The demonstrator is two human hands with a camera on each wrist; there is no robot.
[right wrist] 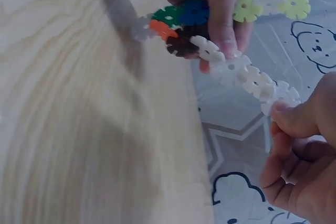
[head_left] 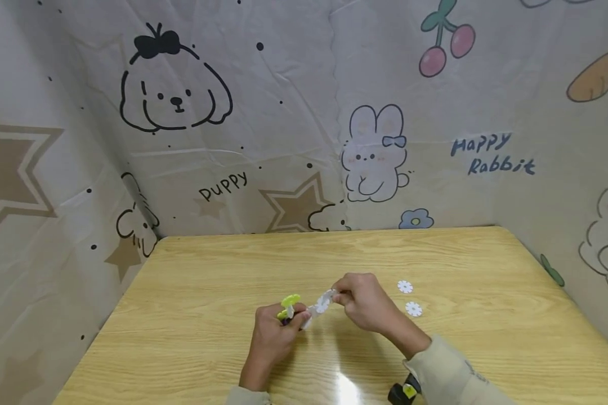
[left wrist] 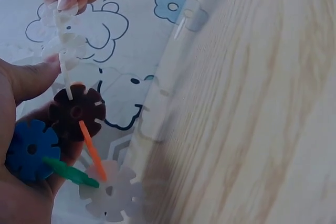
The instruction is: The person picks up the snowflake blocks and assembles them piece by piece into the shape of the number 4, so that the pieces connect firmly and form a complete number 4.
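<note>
Head view: holding up chain [head_left: 322, 305] over desk [head_left: 208, 281] w/ both hands. Gripping its L part w/ L hand [head_left: 276, 332], w/ fingers curled round it; pinching its R end betw. thumb & fingers of R hand [head_left: 367, 304]. White discs betw. the hands, plus lime disc [head_left: 290, 300] up at chain's L end. On desk, R of chain: loose disc [head_left: 405, 287] & 2nd loose disc [head_left: 414, 309], both white, flat, apart. Nearer the person than chain & to its R, by R sleeve [head_left: 451, 371]: black thing [head_left: 402, 391] w/ yellow bit, too cut off to ID. Behind chain, past desk's far edge: cloth [head_left: 284, 84] w/ puppy, rabbit, cherries etc.

L wrist view: pinching chain's white top end w/ R fingers; touching its white run w/ L thumb, just above brown disc [left wrist: 89, 103]. Linked on down chain from there: orange disc [left wrist: 93, 150], pale disc [left wrist: 118, 198], green disc [left wrist: 68, 170] edge-on, then blue disc [left wrist: 21, 156] by L palm.

R wrist view: pinching end disc [right wrist: 286, 92] of chain w/ R thumb & fingers; gripping mid-chain w/ L. Opp. side of L hand from chain's brown part: lime, white, lime in a row. Can't tell how joined behind hand.
</note>
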